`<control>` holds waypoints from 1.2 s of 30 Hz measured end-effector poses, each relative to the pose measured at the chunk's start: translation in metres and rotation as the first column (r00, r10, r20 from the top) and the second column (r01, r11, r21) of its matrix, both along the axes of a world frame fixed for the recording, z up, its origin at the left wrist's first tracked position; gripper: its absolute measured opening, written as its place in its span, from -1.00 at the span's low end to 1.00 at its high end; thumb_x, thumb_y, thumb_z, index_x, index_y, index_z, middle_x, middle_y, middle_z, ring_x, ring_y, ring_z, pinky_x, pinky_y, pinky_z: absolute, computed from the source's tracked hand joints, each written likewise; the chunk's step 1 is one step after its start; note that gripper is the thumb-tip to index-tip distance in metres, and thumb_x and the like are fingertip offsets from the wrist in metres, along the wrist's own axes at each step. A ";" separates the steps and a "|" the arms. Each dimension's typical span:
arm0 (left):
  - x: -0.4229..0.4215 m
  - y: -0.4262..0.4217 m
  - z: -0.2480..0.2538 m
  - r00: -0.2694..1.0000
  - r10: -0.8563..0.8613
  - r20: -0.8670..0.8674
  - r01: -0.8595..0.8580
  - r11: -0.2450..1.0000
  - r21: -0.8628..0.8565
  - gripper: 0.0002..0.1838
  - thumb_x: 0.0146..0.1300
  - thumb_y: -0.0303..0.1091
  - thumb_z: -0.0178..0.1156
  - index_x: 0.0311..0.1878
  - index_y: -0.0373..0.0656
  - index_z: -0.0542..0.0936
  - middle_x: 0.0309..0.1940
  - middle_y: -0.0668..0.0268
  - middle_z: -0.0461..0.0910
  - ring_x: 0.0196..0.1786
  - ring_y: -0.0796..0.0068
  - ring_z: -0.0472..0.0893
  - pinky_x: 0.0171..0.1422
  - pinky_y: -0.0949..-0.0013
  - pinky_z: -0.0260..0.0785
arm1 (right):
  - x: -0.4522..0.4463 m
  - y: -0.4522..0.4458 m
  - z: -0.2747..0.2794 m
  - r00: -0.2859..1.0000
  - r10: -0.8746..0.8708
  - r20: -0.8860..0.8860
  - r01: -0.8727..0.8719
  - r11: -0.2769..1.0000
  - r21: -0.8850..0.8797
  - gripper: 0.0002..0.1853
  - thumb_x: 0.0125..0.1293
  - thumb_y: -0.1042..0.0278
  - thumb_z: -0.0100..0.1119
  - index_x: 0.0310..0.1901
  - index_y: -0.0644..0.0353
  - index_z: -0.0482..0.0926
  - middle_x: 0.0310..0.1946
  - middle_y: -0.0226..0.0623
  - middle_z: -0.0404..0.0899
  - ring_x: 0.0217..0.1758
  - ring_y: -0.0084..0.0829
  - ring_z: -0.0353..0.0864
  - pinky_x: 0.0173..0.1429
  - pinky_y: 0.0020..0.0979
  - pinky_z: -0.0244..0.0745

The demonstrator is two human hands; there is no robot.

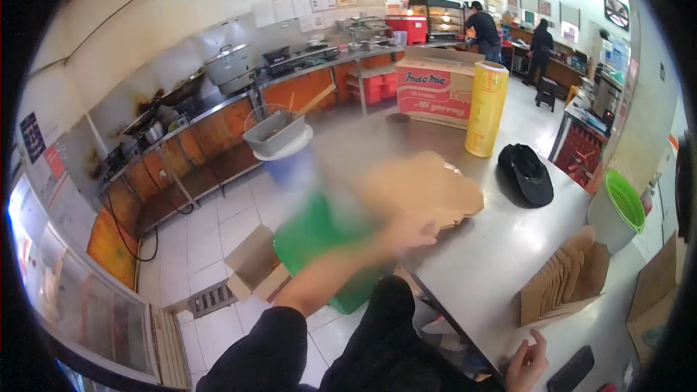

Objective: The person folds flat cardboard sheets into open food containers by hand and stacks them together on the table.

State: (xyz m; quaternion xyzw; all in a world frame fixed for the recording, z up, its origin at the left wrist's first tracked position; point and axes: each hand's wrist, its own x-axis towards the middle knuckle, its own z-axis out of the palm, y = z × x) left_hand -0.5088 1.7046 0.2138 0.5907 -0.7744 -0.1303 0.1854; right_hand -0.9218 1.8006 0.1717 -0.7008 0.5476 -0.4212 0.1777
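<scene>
My left hand [414, 233] reaches across the table's left edge to a brown flat cardboard piece [438, 187] with a notched outline. Its fingers look closed at the near edge of the cardboard, though blur softens the detail there. Beside the table's near edge, my right hand [529, 364] holds nothing, its fingers loosely bent and apart. A black phone [571, 369] lies just right of that hand. Above it on the table stands a set of folded cardboard boxes [566, 283], nested one in another.
On the steel table [472, 268] are a yellow roll [486, 109], an Indomie carton [435, 91] and a black cap [525, 176]. A green container [319, 247] and an open carton [258, 261] stand at left. Two people [485, 31] are at the far counter.
</scene>
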 end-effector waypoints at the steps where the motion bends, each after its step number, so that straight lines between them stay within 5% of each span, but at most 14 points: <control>1: -0.001 0.004 0.007 1.000 -0.024 -0.011 0.025 0.993 0.116 -0.63 0.25 -0.18 0.21 -0.08 -0.33 0.56 -0.21 -0.07 0.60 -0.03 -0.09 0.60 0.14 0.05 0.43 | 0.000 -0.001 -0.004 1.000 -0.007 0.003 0.007 1.000 -0.025 -0.73 0.46 0.29 0.13 0.13 0.12 0.57 -0.68 -0.37 0.40 -0.65 -0.56 0.31 -0.56 -0.41 0.28; 5: -0.018 0.010 -0.012 0.972 0.082 0.219 -0.097 0.993 0.061 -0.74 0.30 -0.34 0.10 -0.03 -0.25 0.59 -0.16 -0.07 0.61 -0.05 -0.09 0.61 0.08 0.02 0.46 | 0.003 0.001 -0.011 0.988 -0.053 0.144 0.046 0.998 0.052 -0.75 0.45 0.29 0.14 0.08 0.13 0.61 -0.70 -0.36 0.36 -0.66 -0.56 0.30 -0.56 -0.39 0.27; 8: -0.023 0.010 -0.015 0.948 0.174 0.267 -0.138 0.979 -0.151 -0.76 0.29 -0.42 0.07 -0.03 -0.21 0.63 -0.21 -0.04 0.65 -0.12 -0.09 0.65 0.01 0.00 0.50 | -0.002 0.000 -0.004 0.999 -0.037 0.019 0.037 0.998 -0.046 -0.76 0.45 0.30 0.13 0.05 0.15 0.62 -0.69 -0.35 0.34 -0.64 -0.56 0.29 -0.56 -0.39 0.26; 11: -0.023 0.015 0.003 0.957 0.291 -0.007 -0.285 0.933 -0.222 -0.80 0.25 -0.40 0.14 -0.14 -0.18 0.69 -0.32 0.02 0.68 -0.22 -0.05 0.68 -0.09 0.05 0.54 | -0.003 -0.002 -0.012 0.999 -0.053 0.007 0.054 0.996 -0.069 -0.77 0.45 0.30 0.10 0.01 0.17 0.65 -0.68 -0.36 0.35 -0.64 -0.55 0.25 -0.56 -0.41 0.24; 14: -0.027 0.022 0.026 0.960 0.266 -0.089 -0.280 0.914 -0.294 -0.85 0.19 -0.37 0.23 -0.23 -0.14 0.73 -0.38 0.07 0.71 -0.26 0.07 0.71 -0.11 0.17 0.56 | -0.001 -0.001 -0.007 0.999 -0.047 0.016 0.048 0.994 -0.097 -0.77 0.45 0.27 0.11 -0.02 0.16 0.66 -0.67 -0.35 0.37 -0.63 -0.54 0.25 -0.55 -0.39 0.25; 16: -0.025 0.023 0.033 0.893 0.287 -0.346 -0.343 0.933 -0.110 -0.86 0.15 -0.35 0.30 -0.25 -0.12 0.76 -0.34 0.14 0.74 -0.23 0.23 0.74 -0.09 0.28 0.56 | -0.006 0.000 -0.012 0.998 -0.065 0.010 0.066 0.995 -0.069 -0.77 0.45 0.26 0.11 -0.03 0.15 0.67 -0.67 -0.33 0.38 -0.63 -0.55 0.25 -0.54 -0.38 0.25; 20: -0.014 0.014 0.044 0.857 0.220 -0.465 -0.283 0.956 -0.070 -0.81 0.15 -0.33 0.34 -0.18 -0.15 0.76 -0.30 0.19 0.76 -0.19 0.41 0.74 -0.05 0.37 0.55 | 0.001 0.001 -0.006 0.994 -0.102 0.030 0.101 0.994 0.045 -0.76 0.45 0.26 0.10 -0.03 0.16 0.68 -0.67 -0.34 0.39 -0.61 -0.56 0.26 -0.53 -0.38 0.26; 23: -0.020 0.009 0.063 0.653 0.251 -0.715 -0.655 0.661 -0.366 -0.83 0.25 -0.39 0.32 -0.14 -0.24 0.72 -0.23 0.24 0.75 -0.16 0.54 0.69 0.02 0.41 0.51 | -0.002 -0.001 -0.010 0.997 -0.074 0.023 0.074 0.997 0.003 -0.75 0.45 0.25 0.11 -0.03 0.21 0.67 -0.67 -0.34 0.40 -0.61 -0.56 0.25 -0.53 -0.40 0.26; 27: -0.038 0.048 0.125 0.625 -0.245 -0.741 -0.747 0.089 -0.659 -0.86 0.36 -0.46 0.25 -0.07 -0.26 0.62 -0.13 0.23 0.70 -0.09 0.54 0.65 0.02 0.49 0.50 | -0.003 0.003 -0.004 0.993 -0.112 0.037 0.114 0.991 -0.067 -0.73 0.43 0.23 0.16 -0.02 0.22 0.67 -0.66 -0.33 0.43 -0.60 -0.57 0.30 -0.51 -0.44 0.29; 29: -0.068 0.057 0.152 0.517 -0.450 -0.728 -0.793 0.069 -0.605 -0.84 0.39 -0.47 0.21 -0.02 -0.25 0.55 -0.11 0.21 0.68 -0.12 0.53 0.66 -0.03 0.52 0.51 | -0.002 0.006 0.012 0.957 0.105 0.272 -0.061 0.984 -0.168 -0.69 0.38 0.19 0.25 0.05 0.17 0.65 -0.55 -0.27 0.55 -0.52 -0.52 0.44 -0.42 -0.44 0.41; 31: -0.095 0.058 0.155 0.517 -0.490 -0.702 -0.774 0.082 -0.627 -0.84 0.41 -0.45 0.18 0.00 -0.23 0.51 -0.11 0.22 0.67 -0.12 0.51 0.65 -0.03 0.48 0.52 | 0.014 0.013 0.073 0.967 0.250 0.057 -0.202 0.880 -0.431 -0.75 0.15 0.66 0.18 -0.10 0.36 0.60 -0.60 -0.29 0.54 -0.55 -0.53 0.54 -0.35 -0.49 0.43; 33: -0.121 0.061 0.160 0.526 -0.527 -0.667 -0.736 0.111 -0.668 -0.84 0.44 -0.43 0.15 0.02 -0.20 0.48 -0.12 0.22 0.66 -0.12 0.50 0.65 -0.03 0.45 0.53 | 0.039 0.009 0.141 0.933 0.350 0.081 -0.252 0.799 -0.546 -0.77 0.07 0.66 0.26 -0.18 0.30 0.68 -0.48 -0.24 0.64 -0.56 -0.50 0.56 -0.35 -0.54 0.46; 34: -0.135 0.061 0.164 0.467 -0.587 -0.661 -0.734 0.159 -0.660 -0.84 0.46 -0.40 0.12 0.03 -0.18 0.45 -0.13 0.23 0.66 -0.11 0.50 0.64 -0.02 0.42 0.52 | 0.047 -0.001 0.163 0.928 0.370 0.045 -0.267 0.744 -0.613 -0.70 0.05 0.64 0.32 -0.12 0.32 0.66 -0.37 -0.20 0.66 -0.49 -0.49 0.58 -0.34 -0.53 0.46; 36: -0.158 0.064 0.165 0.306 -0.699 -0.647 -0.683 0.312 -0.661 -0.80 0.50 -0.33 0.07 0.09 -0.13 0.40 -0.09 0.27 0.62 -0.01 0.50 0.60 0.09 0.36 0.48 | 0.058 -0.007 0.200 0.943 0.327 0.060 -0.230 0.774 -0.590 -0.38 0.06 0.55 0.43 0.22 0.32 0.49 0.12 0.03 0.48 -0.04 -0.24 0.60 -0.11 -0.43 0.54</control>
